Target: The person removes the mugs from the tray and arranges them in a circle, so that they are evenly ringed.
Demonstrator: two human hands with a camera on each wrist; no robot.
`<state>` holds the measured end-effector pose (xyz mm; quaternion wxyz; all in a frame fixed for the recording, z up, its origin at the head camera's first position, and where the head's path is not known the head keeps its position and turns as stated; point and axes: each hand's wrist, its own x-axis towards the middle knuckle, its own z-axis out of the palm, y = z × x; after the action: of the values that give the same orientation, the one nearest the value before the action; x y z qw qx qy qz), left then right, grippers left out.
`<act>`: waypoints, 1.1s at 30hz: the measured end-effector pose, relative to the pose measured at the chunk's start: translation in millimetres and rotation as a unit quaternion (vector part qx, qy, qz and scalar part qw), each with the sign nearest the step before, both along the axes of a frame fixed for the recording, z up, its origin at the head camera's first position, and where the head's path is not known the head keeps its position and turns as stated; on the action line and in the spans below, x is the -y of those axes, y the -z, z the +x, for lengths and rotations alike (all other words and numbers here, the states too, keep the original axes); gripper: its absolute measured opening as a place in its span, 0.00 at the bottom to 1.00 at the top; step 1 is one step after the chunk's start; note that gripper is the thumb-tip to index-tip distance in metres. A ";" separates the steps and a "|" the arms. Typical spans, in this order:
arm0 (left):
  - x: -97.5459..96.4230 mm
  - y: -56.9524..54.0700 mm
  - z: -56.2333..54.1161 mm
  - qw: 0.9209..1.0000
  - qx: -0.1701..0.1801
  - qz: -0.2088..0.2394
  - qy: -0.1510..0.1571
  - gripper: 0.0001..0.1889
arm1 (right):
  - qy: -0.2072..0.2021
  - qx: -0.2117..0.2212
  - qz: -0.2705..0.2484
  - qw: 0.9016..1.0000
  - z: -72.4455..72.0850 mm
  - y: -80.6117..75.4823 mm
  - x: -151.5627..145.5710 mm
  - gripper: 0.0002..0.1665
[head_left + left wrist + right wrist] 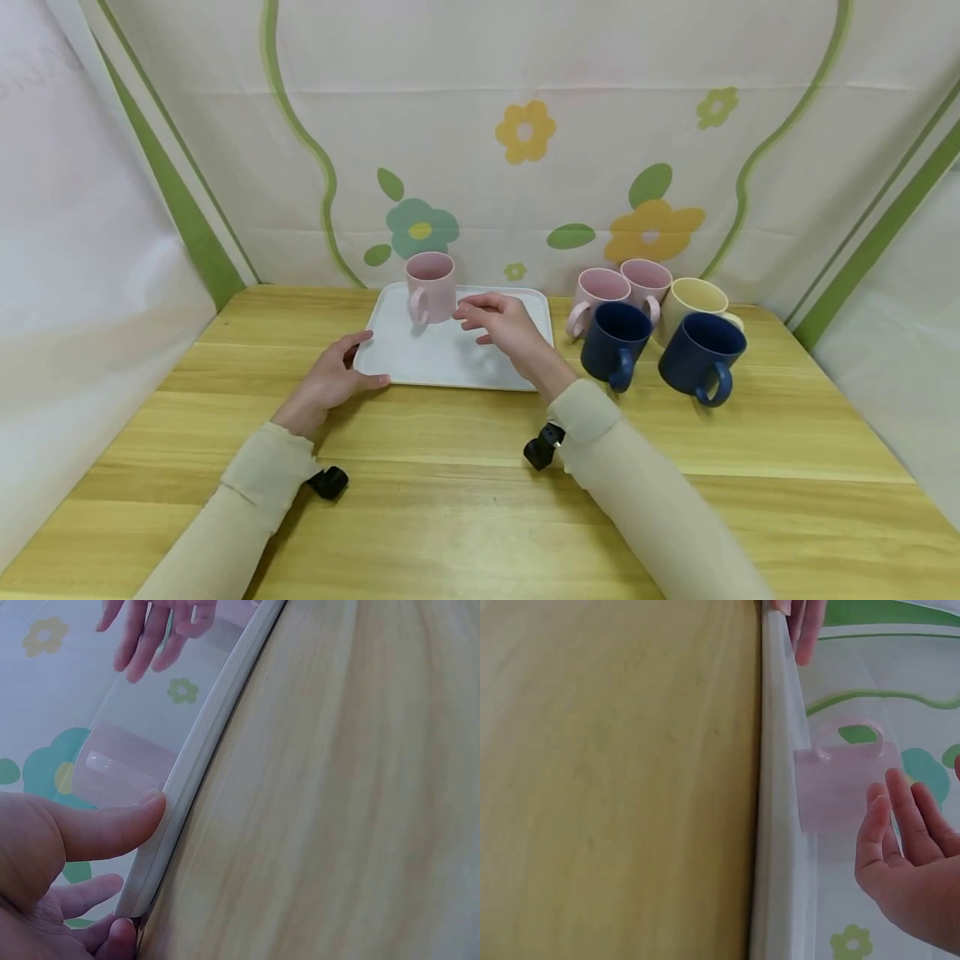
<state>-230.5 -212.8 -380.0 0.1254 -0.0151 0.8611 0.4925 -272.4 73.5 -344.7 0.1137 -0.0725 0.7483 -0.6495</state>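
A pink mug [431, 289] stands upright near the back left of a white rectangular tray [450, 367], its handle toward the front. My left hand [335, 372] holds the tray's front left corner, thumb on the front rim and fingers along the left side. In the left wrist view the thumb [112, 825] presses against the rim. Above the tray, just right of the mug, hovers my right hand [504, 323] with its fingers loosely bent and nothing in them. The right wrist view shows a gap between those fingers [907, 814] and the pink mug [847, 784].
Right of the tray, several mugs stand grouped: two pink mugs [603, 285] at the back, a yellow mug [693, 298], and two dark blue mugs [615, 340] in front. Behind the wooden table [450, 517] hangs a white cloth [465, 167] with printed flowers.
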 end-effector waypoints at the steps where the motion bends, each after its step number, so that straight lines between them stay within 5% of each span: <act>1: -0.5 -0.2 0.0 1.000 0.000 0.000 0.000 0.51 | -0.001 0.000 0.000 1.000 -0.8 1.3 2.8 0.25; 21: 1.8 -1.2 -0.1 1.000 0.003 -0.003 -0.003 0.51 | -0.043 0.048 -0.086 0.994 -18.8 15.8 39.3 0.28; 33: -1.0 -1.9 -1.7 1.000 0.001 -0.004 -0.003 0.51 | -0.073 0.055 -0.082 0.992 -27.2 19.2 54.8 0.31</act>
<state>-232.2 -211.7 -378.2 0.1245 -0.0189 0.8628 0.4897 -299.6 18.7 -363.9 0.1955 -0.1006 0.6782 -0.7012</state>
